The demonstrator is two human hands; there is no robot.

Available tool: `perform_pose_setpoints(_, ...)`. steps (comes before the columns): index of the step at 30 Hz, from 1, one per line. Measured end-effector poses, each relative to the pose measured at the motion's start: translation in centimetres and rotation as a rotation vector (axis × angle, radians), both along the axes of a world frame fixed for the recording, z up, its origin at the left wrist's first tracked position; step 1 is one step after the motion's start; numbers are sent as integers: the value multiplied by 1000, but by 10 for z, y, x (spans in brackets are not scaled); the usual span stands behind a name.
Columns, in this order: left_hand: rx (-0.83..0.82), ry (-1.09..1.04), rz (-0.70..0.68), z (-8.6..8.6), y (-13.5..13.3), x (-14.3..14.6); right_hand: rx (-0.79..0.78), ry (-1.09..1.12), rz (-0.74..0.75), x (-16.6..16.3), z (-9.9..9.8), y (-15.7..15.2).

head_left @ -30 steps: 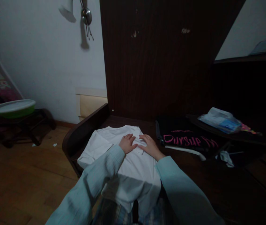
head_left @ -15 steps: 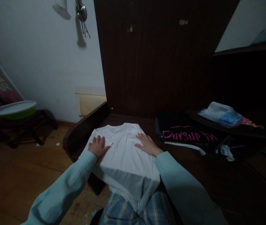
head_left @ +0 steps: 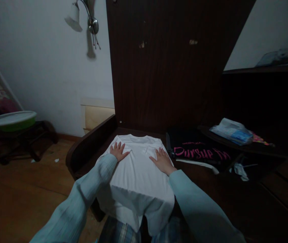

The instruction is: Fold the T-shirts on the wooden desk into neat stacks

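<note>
A white shirt (head_left: 136,172) lies spread over the dark wooden desk top, its neckline toward the back panel and its lower part hanging over the front edge onto my lap. My left hand (head_left: 118,152) rests open on its upper left part, fingers apart. On the upper right part, my right hand (head_left: 162,161) also lies flat with spread fingers. Small folds run through the cloth between the hands. Both palms hide the cloth under them.
Right of the shirt lies a black item with pink lettering (head_left: 202,153), a white strip along its front. A plastic packet (head_left: 231,131) sits behind it. A raised wooden side (head_left: 90,145) borders the left. A green basin (head_left: 17,123) stands on a chair further left.
The shirt's upper part has become broader and flatter. My left hand has shifted right and slightly up across it, my right hand slightly right. The view has tilted up a little.
</note>
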State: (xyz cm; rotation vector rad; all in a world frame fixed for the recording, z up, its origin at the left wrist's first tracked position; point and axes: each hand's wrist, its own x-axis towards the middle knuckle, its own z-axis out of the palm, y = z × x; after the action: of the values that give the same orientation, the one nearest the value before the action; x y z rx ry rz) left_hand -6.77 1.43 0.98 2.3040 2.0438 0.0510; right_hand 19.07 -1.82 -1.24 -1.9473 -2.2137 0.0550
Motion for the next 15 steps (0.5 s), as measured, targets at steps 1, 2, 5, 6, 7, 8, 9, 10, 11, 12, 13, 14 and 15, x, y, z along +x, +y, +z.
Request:
perform_pose_setpoints(1,5,-7,-3,-1,2,0,1,3,-1,1,-2,3)
perform_pose_setpoints(2,11,-13,-6,-1,3,0,-4,1,0,3,-3,5)
perform_pose_setpoints(5,48,-33,-18,-3,5,-2,-34,-6,13,9,0,12)
perform_pose_setpoints(6,61,-41,-20,-4,5,-3,-45,-6,23,10,2,13)
perform_pose_setpoints(7,70,-49,-22,-4,6,-4,-53,-5,30,11,4,14)
perform_pose_setpoints(8,74,-56,-22,-4,6,-5,-61,-4,35,11,6,14)
perform_pose_setpoints(9,73,-61,-24,-4,6,-5,-65,-2,38,11,7,13)
perform_pose_setpoints(10,61,-63,-22,-4,6,-5,-64,1,42,11,8,12)
perform_pose_setpoints(11,50,-64,-20,-4,7,-5,-55,6,50,11,9,11)
perform_pose_setpoints(12,40,-64,-19,-4,7,-5,-34,13,64,11,9,9)
perform_pose_setpoints(13,30,-64,-16,-4,7,-5,3,23,84,12,9,8)
perform_pose_setpoints(14,23,-65,-14,-4,7,-5,55,37,112,12,9,6)
perform_pose_setpoints(15,20,-70,-13,-4,8,-5,117,56,146,12,9,4)
